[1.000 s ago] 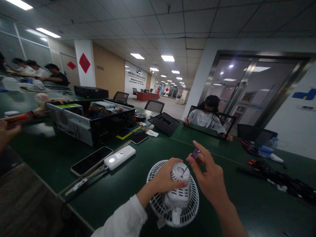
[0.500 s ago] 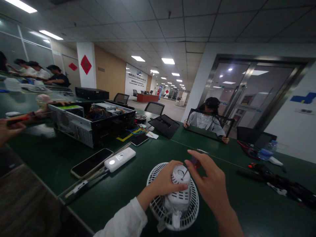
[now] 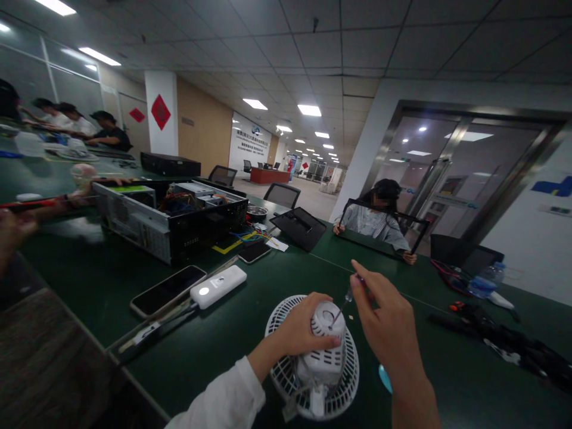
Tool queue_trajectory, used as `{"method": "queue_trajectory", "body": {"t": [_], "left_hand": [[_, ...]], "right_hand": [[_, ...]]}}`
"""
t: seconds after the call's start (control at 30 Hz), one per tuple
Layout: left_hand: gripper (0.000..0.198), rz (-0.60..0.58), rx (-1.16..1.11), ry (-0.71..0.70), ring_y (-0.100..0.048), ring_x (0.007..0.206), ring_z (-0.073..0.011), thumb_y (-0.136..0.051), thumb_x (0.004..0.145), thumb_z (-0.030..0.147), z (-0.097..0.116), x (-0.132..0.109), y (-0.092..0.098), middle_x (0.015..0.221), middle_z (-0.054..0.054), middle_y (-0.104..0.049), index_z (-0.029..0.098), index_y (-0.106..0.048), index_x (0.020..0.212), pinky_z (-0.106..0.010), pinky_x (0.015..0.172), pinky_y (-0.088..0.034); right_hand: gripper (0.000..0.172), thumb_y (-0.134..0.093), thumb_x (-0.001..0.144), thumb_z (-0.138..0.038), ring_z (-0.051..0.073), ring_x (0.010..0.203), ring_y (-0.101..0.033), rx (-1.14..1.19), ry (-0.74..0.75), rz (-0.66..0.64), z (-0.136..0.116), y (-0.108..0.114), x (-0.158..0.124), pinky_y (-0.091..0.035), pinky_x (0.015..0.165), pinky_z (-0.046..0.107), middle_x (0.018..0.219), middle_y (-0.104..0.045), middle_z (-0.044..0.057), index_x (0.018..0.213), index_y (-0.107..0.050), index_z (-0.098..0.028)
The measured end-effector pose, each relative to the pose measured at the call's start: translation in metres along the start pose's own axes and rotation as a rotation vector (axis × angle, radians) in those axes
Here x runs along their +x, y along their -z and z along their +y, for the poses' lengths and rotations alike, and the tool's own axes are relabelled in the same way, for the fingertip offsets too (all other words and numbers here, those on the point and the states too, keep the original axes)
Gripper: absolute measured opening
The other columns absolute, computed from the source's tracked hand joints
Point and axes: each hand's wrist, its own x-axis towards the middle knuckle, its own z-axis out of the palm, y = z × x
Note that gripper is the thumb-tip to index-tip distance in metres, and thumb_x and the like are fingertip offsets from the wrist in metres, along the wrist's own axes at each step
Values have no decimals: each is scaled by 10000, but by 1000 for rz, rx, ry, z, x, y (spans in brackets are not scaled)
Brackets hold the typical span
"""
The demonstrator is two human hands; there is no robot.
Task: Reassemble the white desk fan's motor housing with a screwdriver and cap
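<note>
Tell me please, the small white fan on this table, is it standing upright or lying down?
Lying down: its round grille rests flat on the green table, and the motor housing points upward under the left hand.

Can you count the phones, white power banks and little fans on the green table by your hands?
Phones: 2
White power bank: 1
Small white fan: 1
Total: 4

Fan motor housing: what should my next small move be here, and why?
Probably square the small screwdriver to the white motor housing before turning: your right hand holds it tilted, tip at the housing's top, and your left hand grips the housing steady on the fan grille.
</note>
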Motion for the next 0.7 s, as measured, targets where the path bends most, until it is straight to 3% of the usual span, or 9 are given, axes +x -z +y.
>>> {"method": "queue_trajectory", "body": {"t": [0.1,0.23,0.4,0.6,0.7], "left_hand": [[633,-1,5,-10,-512,1054,-241,-720,643,413,-2,0,-1,1161,-77,-531,194,-457,1175,-363,934,-392],[666,8,-5,-14,-503,1067,-242,-738,628,381,-4,0,-3,1167,-83,-522,185,-437,1189,-361,942,-386],[641,-5,-5,-27,-496,1083,-245,-719,651,398,-5,0,-3,1189,-88,-514,181,-444,1189,-362,957,-375],[652,8,-10,-31,-500,1073,-248,-719,650,389,-5,1,-3,1173,-85,-522,176,-431,1195,-368,948,-379],[645,6,-8,-33,-505,1059,-244,-719,652,385,-5,0,-3,1156,-82,-527,177,-434,1192,-365,941,-383]], "right_hand": [[316,-431,876,-277,152,662,-612,40,-4,-28,1,2,-1,-483,529,262,918,-676,73,1132,-574,-158],[255,-468,862,-333,179,702,-605,-31,26,26,0,1,-2,-482,593,295,775,-653,59,967,-637,-173],[337,-411,881,-243,183,833,-612,47,29,-76,-3,3,-2,-489,598,282,975,-657,87,1181,-540,-159],[239,-465,870,-284,187,757,-602,-16,57,8,-5,0,-3,-488,648,309,800,-648,75,965,-631,-140],[299,-410,885,-231,176,805,-605,36,49,-38,-5,2,-3,-495,680,297,888,-652,84,1106,-583,-130]]}}
